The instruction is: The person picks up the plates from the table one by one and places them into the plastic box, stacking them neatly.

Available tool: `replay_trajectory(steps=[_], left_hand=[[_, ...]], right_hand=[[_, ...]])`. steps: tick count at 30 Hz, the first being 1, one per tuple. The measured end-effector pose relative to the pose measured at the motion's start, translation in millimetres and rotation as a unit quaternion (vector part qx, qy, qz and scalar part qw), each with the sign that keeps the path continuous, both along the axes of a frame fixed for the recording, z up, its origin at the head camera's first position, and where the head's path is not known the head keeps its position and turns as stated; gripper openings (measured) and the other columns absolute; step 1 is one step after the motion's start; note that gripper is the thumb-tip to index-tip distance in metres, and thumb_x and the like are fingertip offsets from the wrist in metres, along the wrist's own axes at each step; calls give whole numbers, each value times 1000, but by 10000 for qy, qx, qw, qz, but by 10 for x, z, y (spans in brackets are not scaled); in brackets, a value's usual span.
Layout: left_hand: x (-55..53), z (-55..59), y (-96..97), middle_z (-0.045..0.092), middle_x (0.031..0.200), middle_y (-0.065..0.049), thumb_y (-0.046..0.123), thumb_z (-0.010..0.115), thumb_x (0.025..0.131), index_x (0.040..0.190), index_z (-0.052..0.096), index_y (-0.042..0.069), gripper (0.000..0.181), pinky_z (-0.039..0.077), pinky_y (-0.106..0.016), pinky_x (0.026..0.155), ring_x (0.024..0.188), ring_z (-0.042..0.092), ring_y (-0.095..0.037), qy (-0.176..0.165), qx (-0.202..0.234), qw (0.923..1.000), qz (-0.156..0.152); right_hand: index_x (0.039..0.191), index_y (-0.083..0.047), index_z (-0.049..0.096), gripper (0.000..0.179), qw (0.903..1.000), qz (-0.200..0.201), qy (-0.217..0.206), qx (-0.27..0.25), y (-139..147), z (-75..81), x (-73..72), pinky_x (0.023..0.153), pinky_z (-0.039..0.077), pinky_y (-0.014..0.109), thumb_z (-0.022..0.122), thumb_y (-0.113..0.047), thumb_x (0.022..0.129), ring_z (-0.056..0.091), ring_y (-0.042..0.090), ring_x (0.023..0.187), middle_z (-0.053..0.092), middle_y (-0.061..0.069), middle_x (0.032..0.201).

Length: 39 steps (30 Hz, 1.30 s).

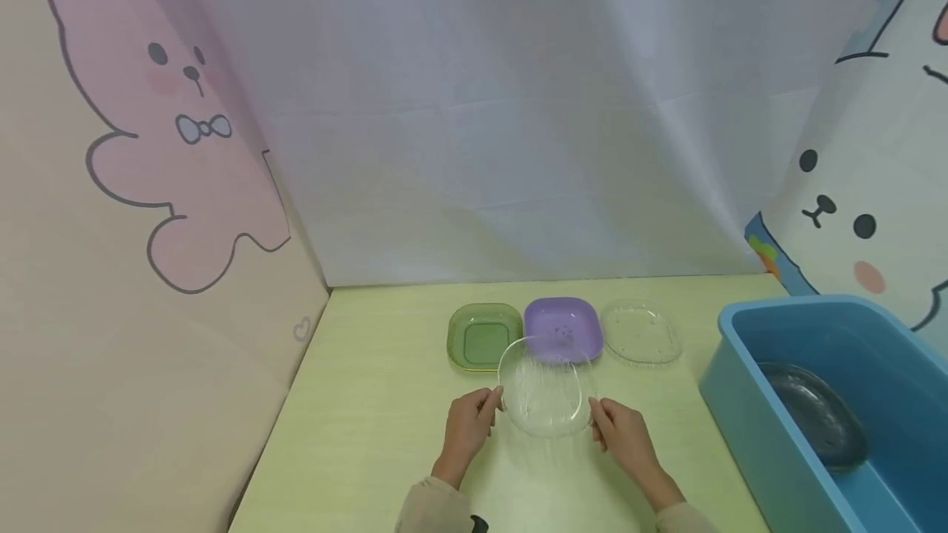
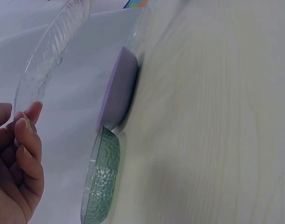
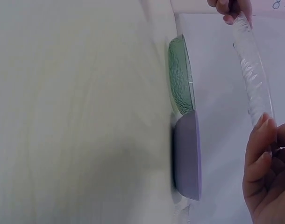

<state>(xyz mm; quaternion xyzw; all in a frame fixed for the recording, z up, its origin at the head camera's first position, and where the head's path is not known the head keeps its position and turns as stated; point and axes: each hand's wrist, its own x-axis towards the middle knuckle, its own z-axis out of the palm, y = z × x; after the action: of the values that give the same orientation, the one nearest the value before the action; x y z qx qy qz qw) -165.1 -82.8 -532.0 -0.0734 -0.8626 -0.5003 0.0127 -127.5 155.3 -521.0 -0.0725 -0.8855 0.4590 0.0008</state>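
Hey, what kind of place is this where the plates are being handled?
Likely a staged tabletop set, not a real kitchen: cartoon-animal panels and a plain white backdrop sheet wall in a pale table. Both hands hold a clear plate beside a blue tub.

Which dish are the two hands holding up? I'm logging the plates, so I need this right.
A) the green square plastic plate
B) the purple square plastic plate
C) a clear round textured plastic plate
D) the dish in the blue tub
C: the left hand and right hand grip opposite rims of the clear round textured plastic plate, raised off the table.
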Motion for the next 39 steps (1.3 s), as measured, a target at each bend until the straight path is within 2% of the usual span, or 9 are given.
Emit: replay_trajectory(steps=[5,11,18,22,27,33,39], left_hand=[[10,-13,-40,48,49,6,39,48,94,69,65,12,40,35,-19,41,40,41,-1,-78,-78,9999,95],[54,-105,-91,49,51,7,31,54,92,71,66,8,34,34,-19,40,41,39,0,-223,-361,9991,35],[104,-194,-119,51,51,6,30,55,91,70,66,8,32,35,-18,41,41,41,0,-258,-384,9989,-10],[111,-179,-127,52,52,3,30,55,91,71,66,8,32,35,-18,41,41,41,0,-194,-348,9992,4],[98,-136,-140,54,53,2,29,55,91,72,66,7,32,35,-18,41,42,42,-1,-254,-301,9992,34],[93,-157,-146,54,53,3,31,55,91,72,67,8,32,36,-19,42,41,42,-2,-324,-301,9990,-10],[102,-167,-140,53,53,3,31,55,91,71,67,9,32,36,-19,41,41,42,-2,-307,-340,9989,9]], right_hand=[[71,-4,57,37,9997,-77,138,179,96,148,-76,45,34,20,43,-26,98,45,6,44,53,-3,54],[71,-6,56,39,9982,-69,395,437,237,322,-147,45,34,21,41,-29,98,45,5,44,53,-3,55],[71,-8,56,40,9947,6,700,758,310,566,-253,45,34,22,39,-32,99,46,6,45,54,0,56],[71,-8,55,42,9907,93,944,977,340,788,-329,45,34,24,37,-34,99,45,5,45,54,-1,56],[70,-8,55,44,9823,173,1308,1333,418,1140,-456,47,35,25,36,-33,100,48,9,46,56,1,57],[70,-6,56,45,9734,181,1626,1606,527,1573,-565,48,35,27,35,-31,100,49,10,47,57,3,56],[72,-4,57,46,9684,242,1727,1782,620,2033,-612,50,35,29,33,-31,100,49,12,49,57,2,55]])
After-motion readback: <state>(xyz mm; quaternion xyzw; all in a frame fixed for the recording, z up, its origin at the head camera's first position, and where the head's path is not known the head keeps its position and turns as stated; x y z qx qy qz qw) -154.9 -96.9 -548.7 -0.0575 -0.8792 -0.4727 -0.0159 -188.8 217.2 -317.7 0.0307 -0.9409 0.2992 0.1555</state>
